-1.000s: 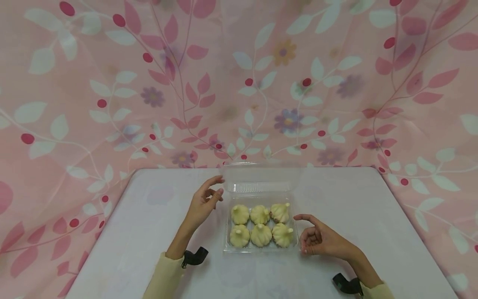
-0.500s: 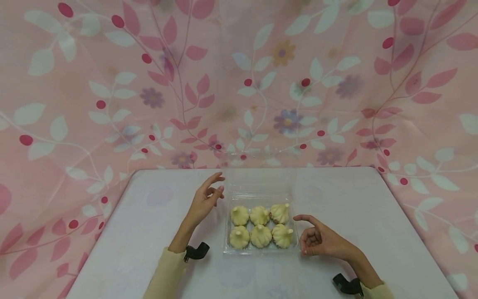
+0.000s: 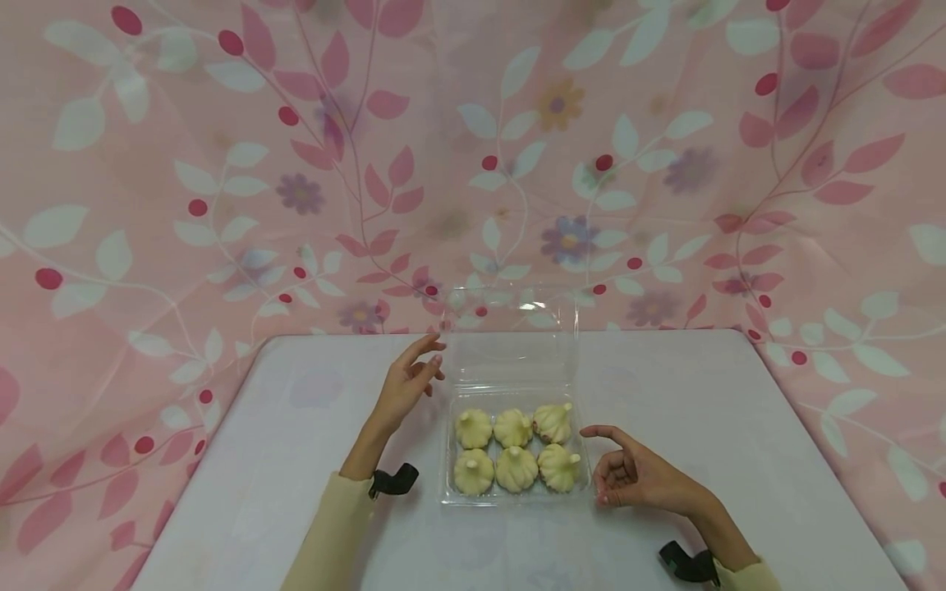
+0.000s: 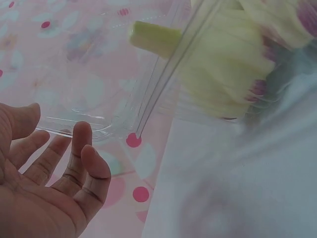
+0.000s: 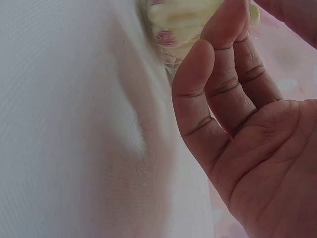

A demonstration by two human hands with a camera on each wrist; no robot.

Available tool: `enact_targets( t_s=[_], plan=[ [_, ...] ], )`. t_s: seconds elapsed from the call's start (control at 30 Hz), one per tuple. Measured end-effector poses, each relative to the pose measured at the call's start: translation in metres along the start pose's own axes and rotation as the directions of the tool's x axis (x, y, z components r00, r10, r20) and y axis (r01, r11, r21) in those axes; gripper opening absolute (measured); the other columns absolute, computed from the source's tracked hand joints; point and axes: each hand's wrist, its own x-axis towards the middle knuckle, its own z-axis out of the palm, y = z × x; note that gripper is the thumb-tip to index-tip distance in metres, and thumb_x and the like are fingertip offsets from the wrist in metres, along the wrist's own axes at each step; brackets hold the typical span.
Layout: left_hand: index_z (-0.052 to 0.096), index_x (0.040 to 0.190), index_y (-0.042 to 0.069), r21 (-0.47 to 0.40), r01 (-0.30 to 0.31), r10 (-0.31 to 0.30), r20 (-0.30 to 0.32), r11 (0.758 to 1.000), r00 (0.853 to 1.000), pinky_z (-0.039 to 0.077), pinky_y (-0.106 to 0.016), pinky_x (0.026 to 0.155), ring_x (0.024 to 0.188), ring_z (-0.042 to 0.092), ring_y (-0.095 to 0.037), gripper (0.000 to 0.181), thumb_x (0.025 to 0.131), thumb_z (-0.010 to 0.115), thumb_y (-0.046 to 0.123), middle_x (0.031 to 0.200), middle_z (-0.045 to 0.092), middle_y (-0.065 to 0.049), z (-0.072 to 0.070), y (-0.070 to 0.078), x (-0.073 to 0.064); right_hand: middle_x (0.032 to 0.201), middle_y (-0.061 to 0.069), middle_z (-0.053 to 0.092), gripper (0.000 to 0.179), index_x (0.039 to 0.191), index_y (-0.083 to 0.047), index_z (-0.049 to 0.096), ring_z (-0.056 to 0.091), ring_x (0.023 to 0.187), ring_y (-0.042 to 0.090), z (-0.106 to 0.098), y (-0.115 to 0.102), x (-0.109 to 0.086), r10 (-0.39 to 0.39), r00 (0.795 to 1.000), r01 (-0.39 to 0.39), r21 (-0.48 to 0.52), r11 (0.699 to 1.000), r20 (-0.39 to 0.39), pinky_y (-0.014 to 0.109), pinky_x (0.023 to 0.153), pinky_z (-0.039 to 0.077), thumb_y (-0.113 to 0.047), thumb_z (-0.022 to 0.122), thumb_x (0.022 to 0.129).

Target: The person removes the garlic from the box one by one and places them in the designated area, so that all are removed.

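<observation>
A clear plastic clamshell container (image 3: 517, 498) holds several pale garlic bulbs (image 3: 516, 469) in two rows. Its see-through lid (image 3: 513, 336) stands raised at the back, tilted up from the hinge. My left hand (image 3: 405, 386) is at the lid's left edge, fingers loosely bent; the left wrist view shows the fingertips (image 4: 81, 133) right at the lid's rim. At the container's right side is my right hand (image 3: 639, 476), its index fingertip and thumb close by the wall and the other fingers bent. A garlic bulb (image 5: 181, 22) shows beyond these fingers in the right wrist view.
The container sits on a white-covered table (image 3: 296, 460). Behind the table hangs a pink floral cloth (image 3: 473, 164). Dark wrist cameras (image 3: 395, 479) are strapped at both wrists, below pale yellow sleeves (image 3: 328, 525).
The lid has swung up from lying further back to a more upright tilt. My left hand has risen a little with it. My right hand has stayed in place.
</observation>
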Motion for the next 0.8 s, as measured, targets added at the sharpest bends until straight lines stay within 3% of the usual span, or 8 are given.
enact_targets(
  t_s=[0.2,0.3,0.5,0.67,0.8],
  plan=[
    [0.046,0.144,0.001,-0.030,0.054,-0.054,0.009,0.998,0.999,0.053,-0.038,0.062,0.090,0.058,-0.052,0.045,0.101,0.056,0.007,0.133,0.052,-0.028,0.000,0.000,0.004,0.088,0.026,0.061,0.083,0.152,0.001,0.011,0.065,0.073,0.031,-0.001,0.000,-0.001,0.003,1.000,-0.003,-0.001,1.000,-0.001,0.039,0.068,0.055,0.013,0.064,0.088],
    [0.048,0.142,0.001,-0.040,0.064,-0.063,0.009,0.997,0.998,0.053,-0.039,0.062,0.092,0.054,-0.057,0.043,0.101,0.056,0.008,0.134,0.052,-0.027,0.001,-0.002,0.007,0.088,0.027,0.061,0.083,0.152,0.001,0.011,0.065,0.074,0.031,-0.001,0.000,-0.001,0.008,1.000,-0.008,0.003,1.000,0.001,0.039,0.068,0.055,0.013,0.064,0.089],
    [0.048,0.141,-0.002,-0.054,0.100,-0.101,-0.003,0.994,0.995,0.051,-0.040,0.062,0.088,0.056,-0.050,0.042,0.101,0.056,0.009,0.132,0.055,-0.021,0.001,-0.008,0.010,0.089,0.026,0.062,0.083,0.152,0.002,0.011,0.065,0.074,0.032,-0.001,0.000,-0.002,0.007,1.000,-0.007,0.002,1.000,0.005,0.039,0.068,0.055,0.013,0.064,0.089],
    [0.047,0.141,-0.006,-0.071,0.124,-0.125,-0.006,0.990,0.992,0.051,-0.038,0.062,0.083,0.058,-0.037,0.043,0.101,0.055,0.008,0.134,0.053,-0.026,0.000,-0.014,0.012,0.090,0.027,0.061,0.083,0.152,0.002,0.010,0.065,0.075,0.034,-0.002,0.001,-0.001,-0.004,1.000,0.004,0.004,1.000,0.009,0.039,0.069,0.055,0.014,0.062,0.089],
    [0.047,0.140,-0.009,-0.093,0.129,-0.130,-0.006,0.987,0.992,0.051,-0.034,0.061,0.084,0.057,-0.042,0.043,0.100,0.056,0.004,0.133,0.051,-0.030,0.000,-0.020,0.013,0.090,0.027,0.061,0.083,0.152,0.002,0.010,0.065,0.074,0.033,-0.002,0.001,-0.001,-0.010,1.000,0.010,0.003,1.000,0.010,0.039,0.069,0.055,0.014,0.062,0.089]
  ],
)
